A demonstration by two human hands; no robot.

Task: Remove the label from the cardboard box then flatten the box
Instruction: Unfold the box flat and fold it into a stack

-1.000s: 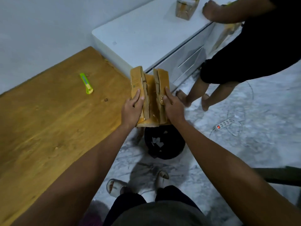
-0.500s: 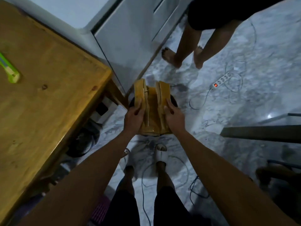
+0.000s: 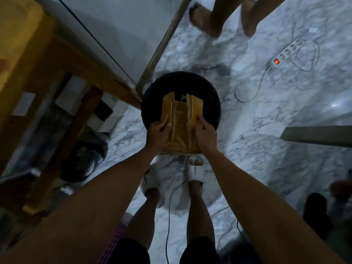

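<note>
From the head camera, looking almost straight down, the person holds the cardboard box (image 3: 181, 122) with both hands above a round black bin (image 3: 152, 100) that stands on the marble floor (image 3: 266, 159). The box is folded nearly flat, its two long flaps standing up a little on the left and on the right, and its far end hangs over the dark opening of the bin. The left hand (image 3: 158, 133) grips the left side of the box, the thumb lying on the upper face and the fingers curled under the edge. The right hand (image 3: 204, 133) grips the right side in the same way, with the thumb and bent fingers pressing on the right flap. Both hands are closed on the cardboard; neither one is free. Whether a label is on the box, I cannot tell, the light is too weak.

Below the box I see the person's two feet in white slippers (image 3: 195, 170). At the left stands a wooden table (image 3: 28, 60), seen from its edge, and beside it a white cabinet (image 3: 122, 31) whose corner nearly touches the bin. At the top, the bare feet of a second person (image 3: 205, 20) stand on the floor. A white power strip (image 3: 285, 54) with a red lit switch lies at the right, well apart from the bin, its cable looping over the floor.
</note>
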